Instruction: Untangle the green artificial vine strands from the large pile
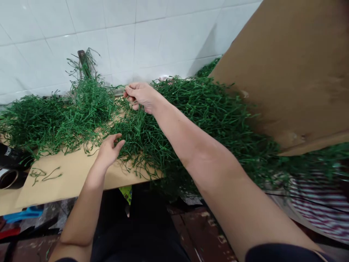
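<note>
On the worktop against the white tiled wall (136, 32), a flat cardboard sheet (73, 171) covers the surface and carries a large heap of green strands (212, 109). The heap runs from the middle of the sheet to the right, where it spills over the front edge and passes under a big cardboard panel (294, 65) that leans tilted above it. A second, smaller pile (40, 123) of the same green material lies at the left rear, with a dark stick (81, 58) rising out of it near the wall.

The right hand (140, 95) reaches over the top of the heap. Its thumb and fingertips are pressed together, pinching a few strands that hang down from the grip. The left hand (109, 149) is lower, at the near left edge of the heap, palm down. Its fingers are loosely spread and slightly curled, with the thumb apart, and they touch the outermost strands without closing on any.

Two loose strands (45, 174) lie apart on the bare cardboard, left of the left hand. A roll of tape (8, 178) sits at the far left edge, just below a black object (11, 156) that cannot be identified. A striped cloth (319, 203) shows at lower right, beneath the overhanging strands.
</note>
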{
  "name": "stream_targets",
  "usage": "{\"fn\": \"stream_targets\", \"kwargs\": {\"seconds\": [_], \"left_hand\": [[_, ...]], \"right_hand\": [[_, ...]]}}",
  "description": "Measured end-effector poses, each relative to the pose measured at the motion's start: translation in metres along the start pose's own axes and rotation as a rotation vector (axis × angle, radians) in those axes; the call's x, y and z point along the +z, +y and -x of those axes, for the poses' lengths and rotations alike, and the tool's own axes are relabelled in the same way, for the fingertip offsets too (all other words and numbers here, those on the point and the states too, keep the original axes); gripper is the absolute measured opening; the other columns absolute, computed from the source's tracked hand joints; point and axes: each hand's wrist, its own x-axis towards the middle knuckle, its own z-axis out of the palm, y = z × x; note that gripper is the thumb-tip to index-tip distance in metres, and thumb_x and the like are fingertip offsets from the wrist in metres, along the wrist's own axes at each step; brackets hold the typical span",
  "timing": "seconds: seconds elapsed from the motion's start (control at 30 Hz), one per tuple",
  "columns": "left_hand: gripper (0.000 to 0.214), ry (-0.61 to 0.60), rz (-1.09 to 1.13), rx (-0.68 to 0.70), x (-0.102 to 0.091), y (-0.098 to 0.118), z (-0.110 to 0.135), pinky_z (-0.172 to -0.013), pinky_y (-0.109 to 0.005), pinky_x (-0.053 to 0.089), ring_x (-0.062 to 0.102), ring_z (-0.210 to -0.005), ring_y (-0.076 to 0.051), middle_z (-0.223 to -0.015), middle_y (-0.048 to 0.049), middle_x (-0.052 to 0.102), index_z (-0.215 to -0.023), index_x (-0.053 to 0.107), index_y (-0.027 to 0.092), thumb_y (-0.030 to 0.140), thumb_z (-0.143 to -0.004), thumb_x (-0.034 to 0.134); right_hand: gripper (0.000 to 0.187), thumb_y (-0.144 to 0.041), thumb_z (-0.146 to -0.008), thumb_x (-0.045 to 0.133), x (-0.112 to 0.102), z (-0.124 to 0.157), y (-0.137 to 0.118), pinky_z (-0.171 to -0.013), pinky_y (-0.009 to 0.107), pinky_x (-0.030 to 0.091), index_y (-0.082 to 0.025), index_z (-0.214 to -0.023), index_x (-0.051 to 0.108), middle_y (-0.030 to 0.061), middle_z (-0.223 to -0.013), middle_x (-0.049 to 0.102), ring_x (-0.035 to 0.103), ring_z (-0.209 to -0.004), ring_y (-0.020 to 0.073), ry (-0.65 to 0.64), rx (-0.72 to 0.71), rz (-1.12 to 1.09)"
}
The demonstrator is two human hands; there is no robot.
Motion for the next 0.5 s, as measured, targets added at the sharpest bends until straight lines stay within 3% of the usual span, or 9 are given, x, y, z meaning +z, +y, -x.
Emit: {"fn": "stream_targets", "kwargs": {"seconds": [0.1,0.2,0.3,0.37,0.5], "left_hand": [[0.049,0.152,0.029,0.050,0.003,0.003,-0.012,-0.090,-0.037,0.044,0.054,-0.109,-0.024,-0.125,-0.0167,0.055,-0.119,0.054,0.011,0.034,-0.076,0.059],[0.051,0.151,0.273,0.053,0.013,0.022,-0.027,-0.093,-0.033,0.043,0.053,-0.113,-0.021,-0.127,-0.0152,0.054,-0.124,0.048,0.012,0.037,-0.080,0.056],[0.037,-0.015,0.433,0.040,0.027,0.037,-0.037,-0.080,-0.027,0.045,0.059,-0.091,-0.016,-0.098,-0.0097,0.066,-0.108,0.055,0.011,0.038,-0.083,0.054],[0.027,-0.114,0.466,0.055,0.033,0.039,-0.037,-0.069,-0.023,0.043,0.055,-0.069,-0.011,-0.072,-0.0031,0.063,-0.087,0.059,0.012,0.037,-0.086,0.049],[0.030,-0.039,0.507,0.066,0.037,0.039,-0.024,-0.052,-0.021,0.031,0.036,-0.048,-0.007,-0.049,0.0045,0.041,-0.063,0.049,0.016,0.030,-0.088,0.045]], "right_hand": [[0.029,-0.027,-0.094,0.039,0.005,0.000,0.001,-0.039,0.016,0.022,-0.016,-0.068,0.044,-0.0059,-0.049,0.033,0.023,-0.041,0.0020,-0.014,-0.006,0.001],[0.029,-0.025,-0.095,0.038,0.014,-0.002,0.003,-0.039,0.015,0.021,-0.015,-0.068,0.044,-0.0061,-0.048,0.032,0.024,-0.041,0.0022,-0.005,-0.002,0.006],[0.029,-0.024,-0.095,0.036,0.023,-0.003,0.004,-0.039,0.016,0.020,-0.016,-0.067,0.043,-0.0066,-0.047,0.030,0.022,-0.040,0.0028,0.002,0.005,0.019],[0.029,-0.023,-0.094,0.035,0.026,-0.006,0.005,-0.040,0.017,0.018,-0.017,-0.067,0.042,-0.0066,-0.048,0.027,0.021,-0.041,0.0033,0.030,-0.002,0.046],[0.028,-0.019,-0.093,0.035,0.022,-0.020,0.018,-0.048,0.018,0.025,-0.017,-0.066,0.040,-0.0049,-0.053,0.030,0.029,-0.048,0.0051,0.170,-0.084,0.167]]}}
